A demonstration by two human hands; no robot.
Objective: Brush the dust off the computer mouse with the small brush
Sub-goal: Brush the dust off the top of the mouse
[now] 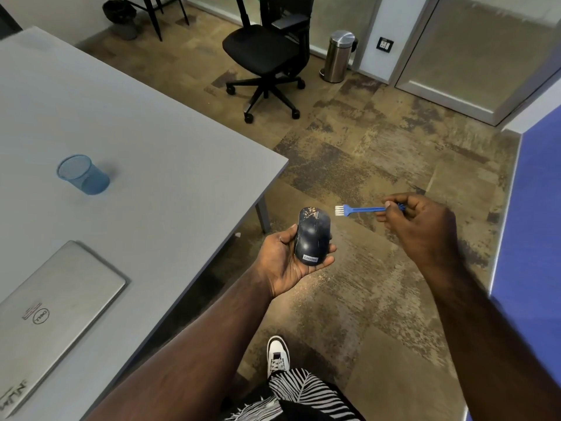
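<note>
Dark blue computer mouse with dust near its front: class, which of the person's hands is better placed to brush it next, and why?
The right hand. It already pinches the small blue brush, bristles just beside the dark blue computer mouse, while the left hand is occupied cradling the mouse.

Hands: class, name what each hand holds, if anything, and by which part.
The left hand cradles the computer mouse by its rear and sides. The right hand pinches the small brush by its handle end.
</note>
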